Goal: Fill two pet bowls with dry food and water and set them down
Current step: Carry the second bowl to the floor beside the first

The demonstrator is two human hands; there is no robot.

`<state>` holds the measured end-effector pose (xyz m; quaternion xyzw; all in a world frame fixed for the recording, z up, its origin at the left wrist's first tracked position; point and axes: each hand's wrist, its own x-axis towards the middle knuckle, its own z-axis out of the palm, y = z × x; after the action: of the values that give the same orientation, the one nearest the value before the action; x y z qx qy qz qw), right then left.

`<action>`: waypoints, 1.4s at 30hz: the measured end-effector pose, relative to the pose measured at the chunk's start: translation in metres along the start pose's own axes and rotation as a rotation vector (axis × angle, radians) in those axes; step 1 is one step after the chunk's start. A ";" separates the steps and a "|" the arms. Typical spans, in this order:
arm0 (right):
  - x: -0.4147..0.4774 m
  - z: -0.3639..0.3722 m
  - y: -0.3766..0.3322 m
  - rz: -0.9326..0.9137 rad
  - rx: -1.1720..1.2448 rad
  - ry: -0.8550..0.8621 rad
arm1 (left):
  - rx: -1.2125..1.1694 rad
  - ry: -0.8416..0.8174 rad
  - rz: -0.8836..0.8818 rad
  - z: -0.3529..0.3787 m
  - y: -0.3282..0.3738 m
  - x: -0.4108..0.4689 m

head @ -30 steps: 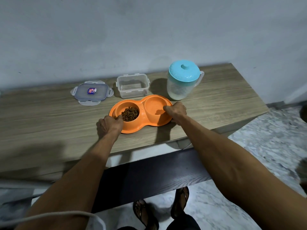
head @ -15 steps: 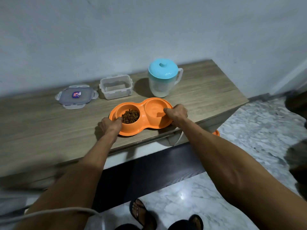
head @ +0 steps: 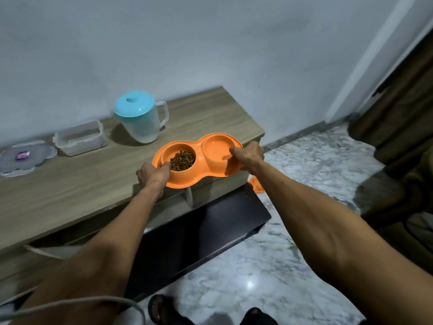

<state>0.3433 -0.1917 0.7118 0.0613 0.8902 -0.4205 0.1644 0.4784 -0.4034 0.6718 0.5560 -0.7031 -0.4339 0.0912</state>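
An orange double pet bowl (head: pixel 201 171) is lifted off the wooden table (head: pixel 93 184), over its front right corner. Its left well holds brown dry food (head: pixel 182 160); the right well (head: pixel 216 147) looks wet, with water hard to make out. My left hand (head: pixel 153 174) grips the bowl's left rim, thumb inside by the food. My right hand (head: pixel 248 156) grips the right rim, thumb in the right well.
A water jug with a blue lid (head: pixel 139 118) stands at the table's back. To its left are an empty clear food container (head: pixel 79 138) and its lid (head: pixel 22 157). Another orange item (head: pixel 256 184) lies on the marble floor (head: pixel 293 254). A dark shelf (head: pixel 199 233) sits under the table.
Both hands have raised the orange bowl from the table and carried it right, toward the table's corner. The view has swung right, showing more floor.
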 end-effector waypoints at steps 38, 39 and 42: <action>0.356 -0.454 0.221 0.207 0.115 0.365 | 0.077 -0.344 0.235 0.537 0.318 -0.207; 0.370 -0.454 0.223 0.207 0.115 0.358 | 0.071 -0.338 0.234 0.546 0.323 -0.203; 0.413 -0.452 0.227 0.192 0.120 0.322 | 0.058 -0.331 0.224 0.577 0.332 -0.186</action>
<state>-0.0973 0.2883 0.6720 0.2224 0.8683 -0.4400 0.0551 -0.0397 0.0519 0.6242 0.3977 -0.7781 -0.4861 0.0061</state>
